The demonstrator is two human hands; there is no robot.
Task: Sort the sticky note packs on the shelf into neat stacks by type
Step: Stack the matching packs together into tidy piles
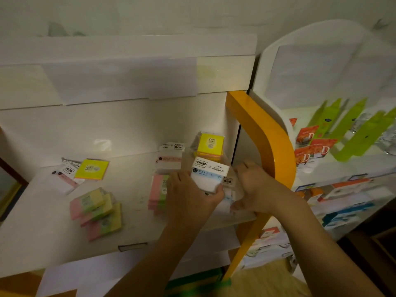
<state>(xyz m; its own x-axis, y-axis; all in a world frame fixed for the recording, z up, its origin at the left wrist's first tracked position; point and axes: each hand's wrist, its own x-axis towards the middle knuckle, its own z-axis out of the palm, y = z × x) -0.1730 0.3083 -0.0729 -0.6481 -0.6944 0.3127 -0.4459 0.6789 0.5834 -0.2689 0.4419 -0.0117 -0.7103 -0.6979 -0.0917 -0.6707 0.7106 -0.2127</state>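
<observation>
Left hand (190,195) grasping a white pack with a blue stripe (209,177), thumb curled round its lower corner, pack lifted and tilted just above the white shelf (132,189) at about 3 o'clock of the shelf's surface. Right hand (255,185) just beside it at 3 o'clock, fingers curled down over more clear-wrapped packs (230,190) against the orange frame (263,133); cannot tell whether gripping or only resting. Directly at 12 o'clock of the held pack, a stack of yellow pads (211,145). At 10 o'clock, a white pack with a pink stripe (170,159). Just at 9 o'clock of the left hand, a pink-and-green stack (157,194), partly hidden by the hand. Farther toward 9 o'clock, a loose pile of pink-yellow pads (97,212), fanned and askew. At 10 o'clock of the shelf, a single yellow pad (92,169) overlapping white wrapped packs (64,177).
</observation>
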